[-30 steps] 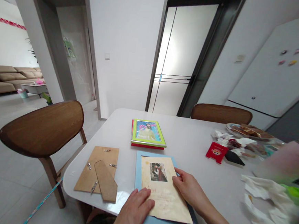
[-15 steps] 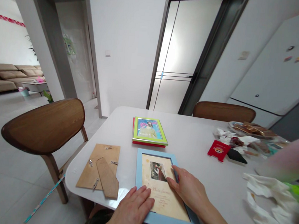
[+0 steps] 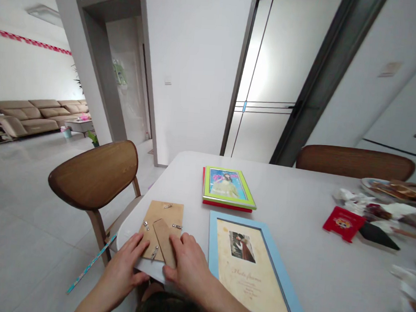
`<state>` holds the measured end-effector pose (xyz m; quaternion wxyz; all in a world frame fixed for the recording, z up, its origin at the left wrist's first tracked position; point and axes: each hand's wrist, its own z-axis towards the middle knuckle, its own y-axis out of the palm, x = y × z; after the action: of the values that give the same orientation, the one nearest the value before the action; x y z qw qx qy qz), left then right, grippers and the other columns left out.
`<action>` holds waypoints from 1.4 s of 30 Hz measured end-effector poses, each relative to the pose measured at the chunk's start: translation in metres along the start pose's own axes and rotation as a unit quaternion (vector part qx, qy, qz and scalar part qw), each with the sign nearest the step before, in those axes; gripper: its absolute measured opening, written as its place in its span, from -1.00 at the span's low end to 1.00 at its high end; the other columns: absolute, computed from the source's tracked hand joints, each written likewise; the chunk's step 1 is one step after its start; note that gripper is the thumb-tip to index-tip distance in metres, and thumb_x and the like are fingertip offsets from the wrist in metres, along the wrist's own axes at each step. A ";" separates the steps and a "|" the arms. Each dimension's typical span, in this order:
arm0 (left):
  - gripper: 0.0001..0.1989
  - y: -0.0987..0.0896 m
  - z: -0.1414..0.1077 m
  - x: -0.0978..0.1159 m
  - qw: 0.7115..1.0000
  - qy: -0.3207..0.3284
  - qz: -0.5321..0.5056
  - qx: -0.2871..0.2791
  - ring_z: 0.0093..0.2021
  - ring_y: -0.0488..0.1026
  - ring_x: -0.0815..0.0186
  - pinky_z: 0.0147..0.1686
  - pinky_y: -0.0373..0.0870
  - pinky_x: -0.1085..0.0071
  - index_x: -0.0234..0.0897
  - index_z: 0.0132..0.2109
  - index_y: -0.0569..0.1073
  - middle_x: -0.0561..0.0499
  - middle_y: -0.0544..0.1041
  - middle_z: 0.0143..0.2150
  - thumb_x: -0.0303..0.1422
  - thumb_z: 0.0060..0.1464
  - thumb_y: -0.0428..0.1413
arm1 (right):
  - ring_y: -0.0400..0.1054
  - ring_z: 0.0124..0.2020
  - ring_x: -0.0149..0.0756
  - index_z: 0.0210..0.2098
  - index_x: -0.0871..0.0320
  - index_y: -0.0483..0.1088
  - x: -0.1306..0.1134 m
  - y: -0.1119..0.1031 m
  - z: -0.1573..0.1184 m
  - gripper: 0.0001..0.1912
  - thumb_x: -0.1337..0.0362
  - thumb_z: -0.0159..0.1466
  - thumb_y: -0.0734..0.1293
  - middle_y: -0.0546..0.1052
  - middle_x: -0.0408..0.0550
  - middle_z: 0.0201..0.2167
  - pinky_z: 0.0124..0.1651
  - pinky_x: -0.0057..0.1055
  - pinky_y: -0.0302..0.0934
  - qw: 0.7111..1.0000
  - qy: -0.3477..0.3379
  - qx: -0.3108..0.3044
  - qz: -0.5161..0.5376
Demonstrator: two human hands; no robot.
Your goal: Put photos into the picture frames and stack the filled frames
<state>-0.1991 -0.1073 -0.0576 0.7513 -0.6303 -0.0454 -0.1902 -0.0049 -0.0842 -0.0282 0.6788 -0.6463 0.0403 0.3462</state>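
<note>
A brown frame backing board (image 3: 150, 240) lies at the near left table corner, with metal clips and a hinged stand leg on its face. My left hand (image 3: 122, 260) grips its lower left edge, fingertips on the board and thumb below. On the other side, my right hand (image 3: 190, 265) is closed over the board's lower right edge and the end of the stand leg. Beside my right forearm rests a light blue photo frame (image 3: 275, 257). Inside it are a cream printed mat and a small picture, and my forearm covers its near left corner.
Behind the blue frame, a lime green photo frame (image 3: 230, 186) sits on a red one (image 3: 203, 179). At right are a red packet (image 3: 343, 224), a black flat piece (image 3: 378, 236), crumpled tissues (image 3: 350, 198) and a plate (image 3: 367, 185). Wooden chairs (image 3: 94, 173) stand around the white table (image 3: 291, 201).
Both hands have left the blue frame and moved left onto the backing board. The view has turned left, so the scene sits farther right.
</note>
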 end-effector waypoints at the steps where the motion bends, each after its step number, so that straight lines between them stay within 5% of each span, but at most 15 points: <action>1: -0.39 0.000 0.000 -0.001 1.000 0.004 -0.014 0.007 0.09 0.16 0.08 0.04 0.14 0.18 -0.30 -0.02 0.31 -0.21 0.22 0.10 -0.47 -0.34 0.22 | 0.18 -0.22 -0.19 -0.08 0.17 0.22 0.000 0.000 0.001 -0.43 0.30 -0.13 0.32 0.30 0.02 -0.26 -0.17 -0.29 0.12 0.999 0.000 0.004 0.033; 5: -0.45 -0.004 0.005 0.007 0.996 0.047 -0.072 0.039 0.02 0.26 0.09 -0.03 0.25 0.20 -0.22 -0.05 0.35 -0.17 0.27 0.07 -0.38 -0.30 0.23 | 0.19 -0.23 -0.32 -0.10 0.16 0.23 0.002 -0.025 -0.012 -0.50 0.39 -0.07 0.24 0.26 -0.04 -0.27 -0.14 -0.41 0.14 0.991 -0.038 0.042 0.125; 9: -0.44 -0.011 0.015 0.056 0.990 0.093 -0.097 0.039 0.06 0.21 0.12 0.00 0.22 0.22 -0.21 0.00 0.30 -0.17 0.23 0.10 -0.31 -0.24 0.21 | 0.19 -0.19 -0.31 -0.12 0.15 0.26 0.020 -0.070 -0.047 -0.57 0.38 -0.02 0.22 0.25 -0.02 -0.24 -0.10 -0.37 0.15 0.991 -0.062 0.076 0.088; 14: -0.39 0.000 0.023 0.138 0.977 0.155 -0.112 -0.092 0.10 0.14 0.12 0.04 0.17 0.24 -0.29 0.00 0.28 -0.20 0.17 0.13 -0.23 -0.25 0.22 | 0.26 -0.16 -0.25 -0.12 0.12 0.31 0.080 -0.102 -0.108 -0.60 0.23 0.03 0.23 0.30 0.04 -0.19 -0.16 -0.35 0.24 0.992 -0.011 0.126 -0.019; 17: -0.39 0.017 0.025 0.165 0.967 0.183 -0.118 -0.132 0.11 0.12 0.11 0.05 0.14 0.24 -0.28 0.00 0.27 -0.19 0.14 0.14 -0.25 -0.26 0.23 | 0.31 -0.19 -0.22 -0.15 0.10 0.35 0.107 -0.103 -0.133 -0.61 0.16 0.03 0.23 0.35 0.05 -0.22 -0.21 -0.35 0.28 0.989 0.030 0.138 -0.043; 26: -0.62 0.027 0.035 0.163 0.968 0.188 -0.124 -0.114 0.10 0.13 0.15 0.08 0.09 0.21 -0.30 -0.08 0.33 -0.12 0.23 0.10 -0.37 -0.11 0.11 | 0.30 -0.18 -0.17 -0.16 0.11 0.37 0.131 -0.082 -0.135 -0.60 0.14 0.02 0.23 0.37 0.07 -0.21 -0.15 -0.24 0.26 0.983 0.063 0.145 -0.090; 34: -0.67 0.028 0.037 0.167 0.961 0.202 -0.118 -0.147 0.12 0.11 0.19 0.07 0.06 0.16 -0.23 -0.05 0.30 -0.05 0.25 0.09 -0.40 -0.03 0.03 | 0.31 -0.20 -0.22 -0.18 0.09 0.37 0.128 -0.091 -0.140 -0.64 0.14 0.03 0.23 0.36 0.05 -0.23 -0.21 -0.31 0.29 0.976 0.035 0.176 -0.119; 39: -0.33 0.030 0.034 0.161 0.951 0.219 -0.128 -0.175 0.17 -0.04 0.07 0.07 -0.07 0.00 -0.22 0.06 0.18 -0.14 0.06 0.19 -0.03 -0.20 0.11 | 0.29 -0.20 -0.21 -0.18 0.10 0.37 0.134 -0.085 -0.140 -0.64 0.16 0.03 0.24 0.35 0.06 -0.22 -0.18 -0.28 0.27 0.977 0.042 0.161 -0.133; 42: -0.28 0.032 0.032 0.153 0.948 0.233 -0.127 -0.177 0.16 -0.01 0.08 0.08 -0.11 0.02 -0.21 0.01 0.22 -0.13 0.07 0.18 -0.01 -0.31 0.17 | 0.26 -0.18 -0.17 -0.17 0.12 0.37 0.138 -0.079 -0.140 -0.62 0.15 0.02 0.25 0.36 0.07 -0.22 -0.16 -0.23 0.23 0.978 0.040 0.148 -0.139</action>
<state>-0.0417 -0.1071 -0.0339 0.5871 -0.6800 0.0852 -0.4308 0.1957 -0.1478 -0.0527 0.8063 -0.5514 0.0280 0.2120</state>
